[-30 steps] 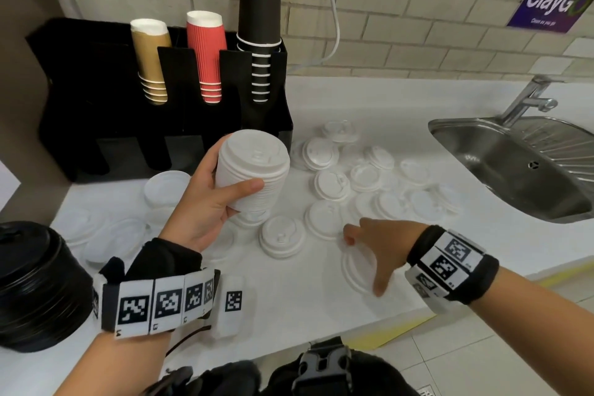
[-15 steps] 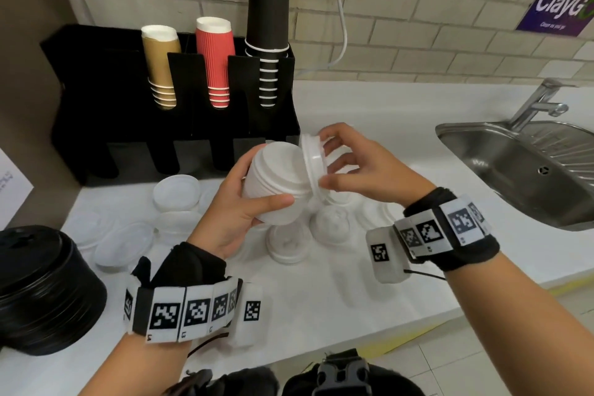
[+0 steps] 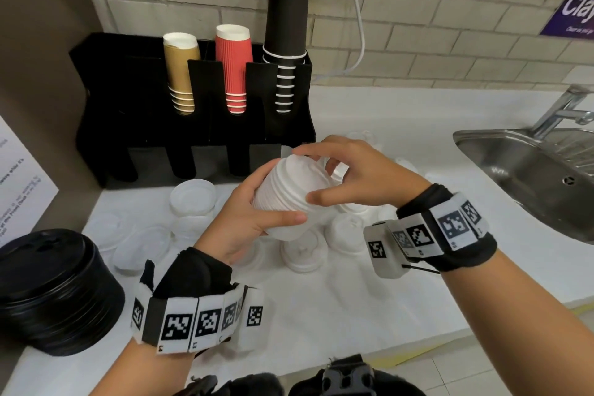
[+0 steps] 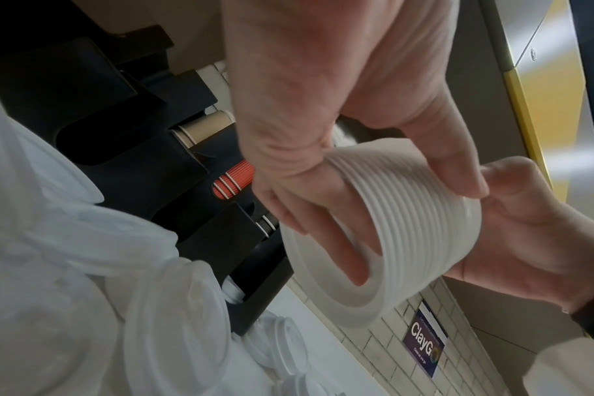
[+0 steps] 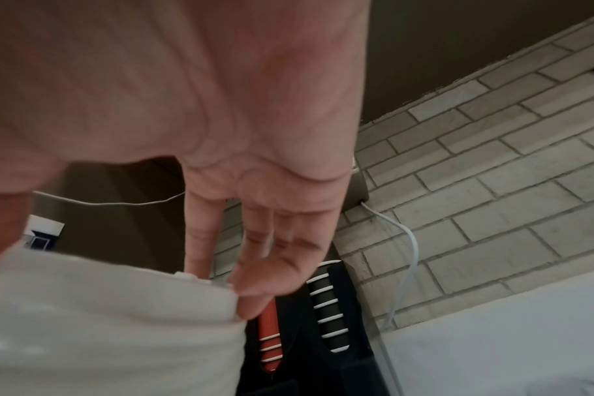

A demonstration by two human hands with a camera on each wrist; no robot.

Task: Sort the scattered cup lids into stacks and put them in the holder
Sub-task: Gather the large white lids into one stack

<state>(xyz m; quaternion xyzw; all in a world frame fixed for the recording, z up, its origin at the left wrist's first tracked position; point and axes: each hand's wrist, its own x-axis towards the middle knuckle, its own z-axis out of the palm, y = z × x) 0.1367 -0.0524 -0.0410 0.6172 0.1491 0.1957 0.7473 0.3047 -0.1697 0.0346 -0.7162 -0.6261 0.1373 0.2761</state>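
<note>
Lids (image 3: 291,194) sit stacked in my left hand (image 3: 247,222), whose fingers curl round them, long axis tilted toward the right hand (image 3: 356,170); its spread fingers (image 3: 316,197) cap the top, above the counter (image 3: 321,309).

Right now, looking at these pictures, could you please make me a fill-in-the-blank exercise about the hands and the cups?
1. The left hand grips a stack of white lids, while the ____ hand presses on its top.
2. In the black holder, the tallest cup stack is ____.
3. The red cups stand between the black cups and the ____ ones.
4. The black lids sit at the ____ of the counter.

Missing words: right; black; brown; left
</note>
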